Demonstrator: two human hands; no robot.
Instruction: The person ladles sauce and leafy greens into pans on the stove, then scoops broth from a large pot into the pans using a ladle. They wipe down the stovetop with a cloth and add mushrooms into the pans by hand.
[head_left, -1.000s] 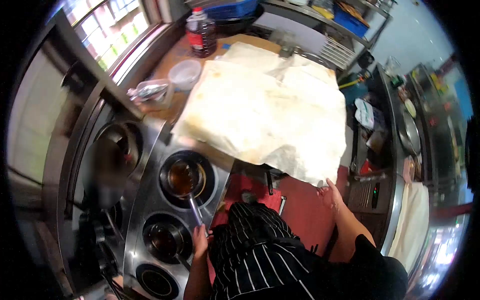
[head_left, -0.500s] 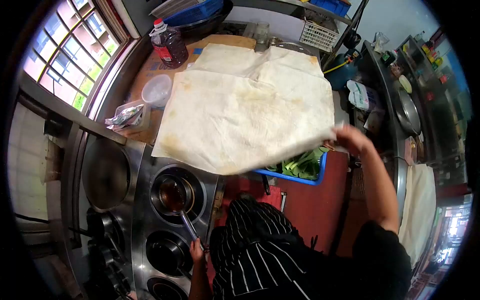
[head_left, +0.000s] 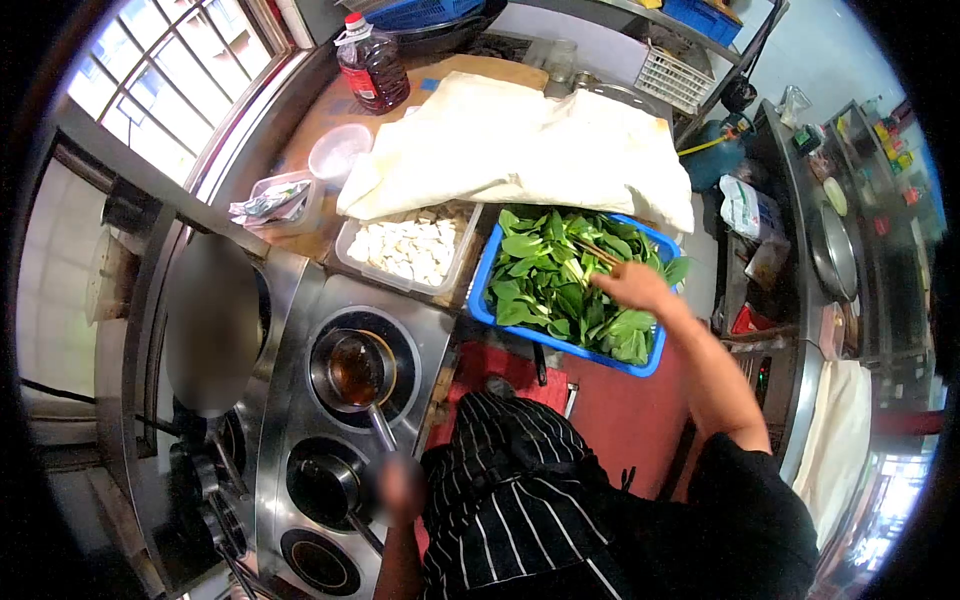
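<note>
Nearest is the person's black apron (head_left: 520,510) with white stripes. The left arm is low at the person's left, its forearm pointing forward. The left hand (head_left: 402,487) is at the end of the metal handle (head_left: 381,428) of a saucepan (head_left: 320,372); blur covers this hand, so finger closure cannot be told. The saucepan contains brown liquid and is at a round burner of the steel cooktop (head_left: 295,335). A second pan (head_left: 325,485) is just beside it.

The right arm reaches forward, elbow bent, forearm angled inward across the rim of a blue basket (head_left: 655,350). The right hand (head_left: 638,288) is palm-down over leafy greens (head_left: 545,265), fingers closed on thin brown sticks (head_left: 600,253) whose tips are among the leaves. The greens fill the basket.

Left of the basket, a clear container (head_left: 405,284) holds white pieces (head_left: 405,247). Beyond both lies a cream cloth (head_left: 520,140), bunched along its near edge. Farther left stands a red-capped bottle (head_left: 373,65); its red label (head_left: 358,80) bears print too small to read.
</note>
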